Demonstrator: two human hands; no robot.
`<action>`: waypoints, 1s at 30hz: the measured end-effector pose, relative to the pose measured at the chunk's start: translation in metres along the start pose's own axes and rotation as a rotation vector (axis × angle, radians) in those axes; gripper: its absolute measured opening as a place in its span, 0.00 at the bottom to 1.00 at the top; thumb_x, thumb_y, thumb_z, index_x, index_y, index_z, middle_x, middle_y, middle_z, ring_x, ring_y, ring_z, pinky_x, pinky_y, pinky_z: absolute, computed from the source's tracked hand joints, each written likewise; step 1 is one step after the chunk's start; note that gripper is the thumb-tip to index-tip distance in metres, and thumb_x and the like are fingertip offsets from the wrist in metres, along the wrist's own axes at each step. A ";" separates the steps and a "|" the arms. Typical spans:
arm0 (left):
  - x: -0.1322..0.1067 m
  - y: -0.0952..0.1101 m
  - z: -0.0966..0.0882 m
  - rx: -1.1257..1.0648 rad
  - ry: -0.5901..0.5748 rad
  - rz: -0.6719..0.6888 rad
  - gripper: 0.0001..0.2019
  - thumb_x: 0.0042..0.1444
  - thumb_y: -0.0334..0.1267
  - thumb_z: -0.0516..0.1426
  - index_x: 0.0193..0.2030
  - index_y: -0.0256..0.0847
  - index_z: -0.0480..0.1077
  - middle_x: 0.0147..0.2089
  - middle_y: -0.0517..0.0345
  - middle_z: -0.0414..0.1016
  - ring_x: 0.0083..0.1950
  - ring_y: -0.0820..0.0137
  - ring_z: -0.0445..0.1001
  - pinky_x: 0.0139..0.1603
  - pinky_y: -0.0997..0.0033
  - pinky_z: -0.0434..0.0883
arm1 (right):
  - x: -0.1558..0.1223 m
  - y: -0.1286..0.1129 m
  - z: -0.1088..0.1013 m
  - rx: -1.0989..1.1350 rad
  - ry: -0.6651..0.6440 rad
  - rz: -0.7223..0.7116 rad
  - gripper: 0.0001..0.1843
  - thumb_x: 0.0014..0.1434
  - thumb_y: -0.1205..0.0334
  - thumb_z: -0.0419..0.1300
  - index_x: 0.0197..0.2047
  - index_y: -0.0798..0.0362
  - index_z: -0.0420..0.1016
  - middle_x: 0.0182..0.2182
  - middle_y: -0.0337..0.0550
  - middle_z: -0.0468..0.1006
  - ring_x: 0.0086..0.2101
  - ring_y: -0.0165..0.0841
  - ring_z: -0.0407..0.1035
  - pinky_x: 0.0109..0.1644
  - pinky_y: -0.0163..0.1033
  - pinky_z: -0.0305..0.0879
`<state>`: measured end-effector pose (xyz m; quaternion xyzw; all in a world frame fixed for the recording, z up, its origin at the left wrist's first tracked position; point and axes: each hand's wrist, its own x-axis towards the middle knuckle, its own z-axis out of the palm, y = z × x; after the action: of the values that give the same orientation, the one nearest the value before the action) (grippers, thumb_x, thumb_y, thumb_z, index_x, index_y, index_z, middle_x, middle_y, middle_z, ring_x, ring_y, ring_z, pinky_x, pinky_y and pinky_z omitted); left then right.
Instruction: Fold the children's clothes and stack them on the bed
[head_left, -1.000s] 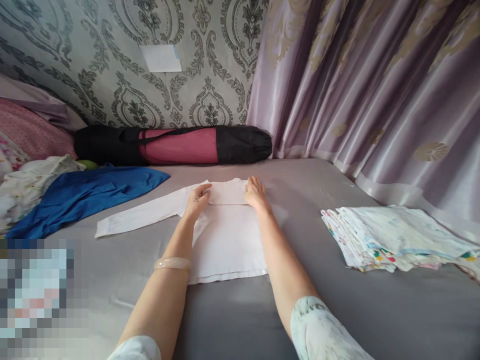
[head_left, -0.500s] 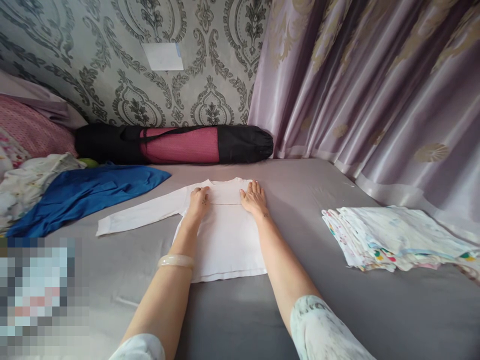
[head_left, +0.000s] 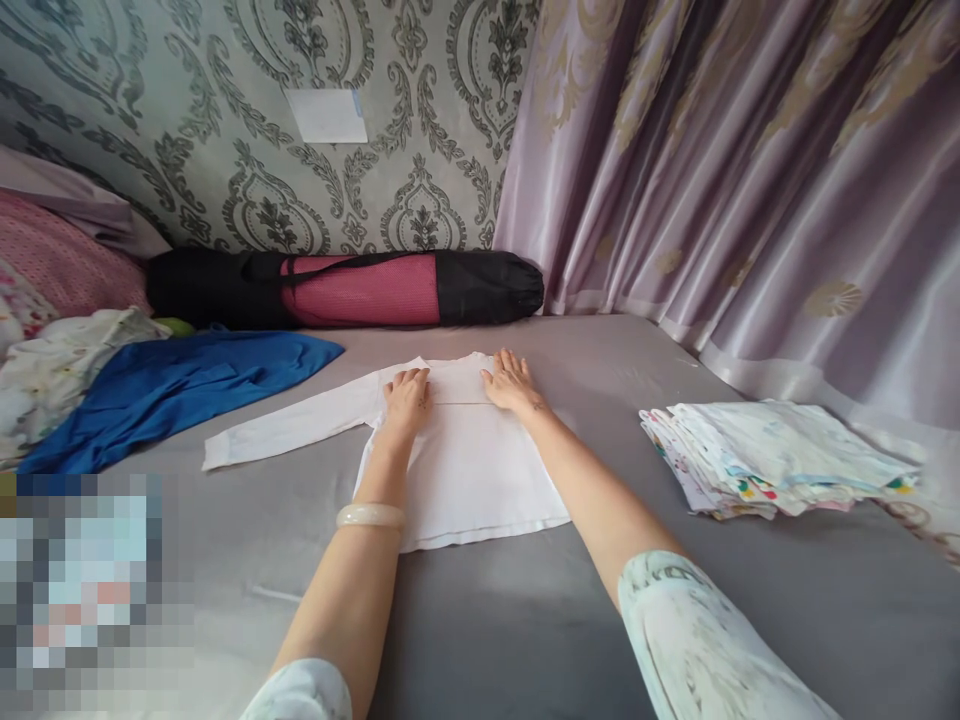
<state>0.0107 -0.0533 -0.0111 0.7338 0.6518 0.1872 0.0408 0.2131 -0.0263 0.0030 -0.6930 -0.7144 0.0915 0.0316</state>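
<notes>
A white long-sleeved shirt lies spread on the grey bed sheet, collar toward the wall and hem toward me. One sleeve stretches out to the left; the other sleeve does not show. My left hand rests palm down on the upper left of the shirt, fingers extended. On the upper right, near the shoulder edge, my right hand lies flat with its fingers stretched forward. Neither hand grips the cloth. A pale bangle circles my left forearm.
To the right sits a stack of folded printed clothes. Crumpled blue cloth and other fabrics lie at left. A black and pink rolled bag runs along the wall, beside a purple curtain. The lower left corner is pixelated.
My left hand has shifted slightly right, its fingers flatter on the shirt. The right hand stays near the shoulder, now angled more to the left. The hem's right side shows more.
</notes>
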 end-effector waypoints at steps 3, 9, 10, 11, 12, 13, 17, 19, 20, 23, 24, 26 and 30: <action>-0.001 0.002 0.004 -0.011 -0.038 0.047 0.22 0.67 0.36 0.43 0.65 0.40 0.63 0.66 0.44 0.66 0.68 0.58 0.61 0.66 0.48 0.56 | 0.004 0.002 0.004 -0.013 0.041 -0.080 0.38 0.70 0.48 0.34 0.73 0.66 0.43 0.72 0.54 0.39 0.70 0.39 0.33 0.72 0.46 0.27; -0.003 0.002 0.013 0.012 -0.170 0.018 0.25 0.68 0.43 0.41 0.68 0.36 0.57 0.73 0.42 0.53 0.74 0.57 0.48 0.70 0.43 0.48 | 0.011 0.010 0.018 0.009 0.017 -0.089 0.39 0.69 0.46 0.31 0.73 0.65 0.43 0.73 0.53 0.39 0.71 0.38 0.32 0.71 0.44 0.29; -0.003 0.002 0.013 0.015 -0.186 0.007 0.25 0.68 0.43 0.41 0.68 0.36 0.56 0.73 0.42 0.52 0.74 0.57 0.47 0.71 0.43 0.47 | 0.011 0.011 0.019 0.011 0.016 -0.090 0.39 0.69 0.46 0.30 0.73 0.65 0.43 0.73 0.53 0.39 0.71 0.38 0.32 0.71 0.44 0.29; -0.003 0.002 0.012 0.016 -0.197 0.000 0.25 0.68 0.43 0.41 0.68 0.36 0.56 0.73 0.42 0.51 0.75 0.57 0.46 0.71 0.42 0.47 | 0.012 0.012 0.020 0.010 0.013 -0.091 0.39 0.69 0.46 0.30 0.73 0.65 0.43 0.73 0.53 0.39 0.71 0.38 0.32 0.71 0.44 0.29; -0.003 0.002 0.012 0.016 -0.204 -0.004 0.25 0.68 0.44 0.41 0.69 0.36 0.55 0.74 0.42 0.51 0.75 0.57 0.46 0.71 0.42 0.47 | 0.013 0.012 0.021 0.008 0.008 -0.090 0.39 0.69 0.46 0.30 0.73 0.64 0.43 0.73 0.53 0.39 0.71 0.38 0.31 0.71 0.44 0.29; -0.002 0.002 0.011 0.015 -0.208 -0.004 0.25 0.68 0.44 0.42 0.69 0.37 0.55 0.74 0.42 0.50 0.75 0.57 0.46 0.71 0.42 0.47 | 0.013 0.012 0.021 0.007 0.004 -0.089 0.39 0.69 0.46 0.30 0.73 0.64 0.42 0.73 0.53 0.38 0.71 0.38 0.31 0.71 0.44 0.29; -0.002 0.002 0.007 0.007 -0.214 -0.017 0.25 0.68 0.43 0.43 0.68 0.37 0.56 0.74 0.41 0.50 0.75 0.57 0.46 0.70 0.42 0.47 | 0.014 0.013 0.016 -0.002 -0.028 -0.085 0.39 0.69 0.45 0.32 0.73 0.64 0.41 0.73 0.52 0.37 0.71 0.38 0.31 0.71 0.44 0.29; -0.001 0.002 0.005 -0.004 -0.218 -0.028 0.24 0.67 0.42 0.44 0.67 0.36 0.57 0.74 0.40 0.50 0.75 0.56 0.46 0.70 0.41 0.47 | 0.014 0.011 0.012 -0.004 -0.055 -0.075 0.39 0.69 0.46 0.33 0.73 0.64 0.42 0.73 0.53 0.38 0.71 0.39 0.31 0.71 0.45 0.31; -0.001 0.002 0.004 -0.011 -0.221 -0.032 0.24 0.67 0.42 0.44 0.67 0.36 0.57 0.74 0.40 0.50 0.75 0.56 0.46 0.70 0.41 0.47 | 0.013 0.009 0.010 -0.004 -0.058 -0.071 0.38 0.69 0.46 0.34 0.73 0.64 0.42 0.73 0.53 0.38 0.71 0.39 0.31 0.71 0.45 0.31; 0.000 0.001 0.000 -0.031 -0.220 -0.046 0.23 0.67 0.41 0.46 0.67 0.37 0.57 0.73 0.39 0.51 0.75 0.56 0.46 0.70 0.42 0.47 | 0.010 -0.003 0.005 -0.002 -0.015 -0.101 0.37 0.70 0.49 0.35 0.73 0.65 0.43 0.73 0.54 0.38 0.71 0.40 0.31 0.71 0.46 0.30; 0.000 0.001 -0.001 -0.033 -0.215 -0.049 0.23 0.66 0.40 0.46 0.67 0.38 0.57 0.73 0.39 0.51 0.75 0.56 0.46 0.70 0.42 0.47 | 0.009 -0.009 0.005 0.003 -0.004 -0.124 0.37 0.70 0.49 0.35 0.73 0.65 0.42 0.73 0.54 0.38 0.71 0.40 0.31 0.72 0.46 0.29; 0.000 0.001 -0.004 -0.027 -0.206 -0.052 0.23 0.66 0.39 0.47 0.66 0.39 0.58 0.73 0.39 0.52 0.75 0.57 0.47 0.70 0.43 0.48 | 0.009 -0.021 0.008 0.025 -0.004 -0.164 0.37 0.70 0.48 0.35 0.73 0.66 0.42 0.73 0.54 0.39 0.71 0.40 0.32 0.71 0.46 0.30; -0.001 0.001 -0.008 -0.007 -0.243 -0.055 0.21 0.66 0.37 0.47 0.65 0.39 0.59 0.73 0.39 0.52 0.74 0.58 0.48 0.69 0.44 0.50 | 0.013 -0.036 0.019 0.050 -0.002 -0.123 0.38 0.70 0.48 0.34 0.73 0.68 0.43 0.72 0.56 0.38 0.70 0.41 0.33 0.71 0.47 0.31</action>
<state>0.0093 -0.0562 -0.0041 0.7329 0.6611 0.0981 0.1272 0.1737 -0.0153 -0.0100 -0.6466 -0.7533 0.1078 0.0539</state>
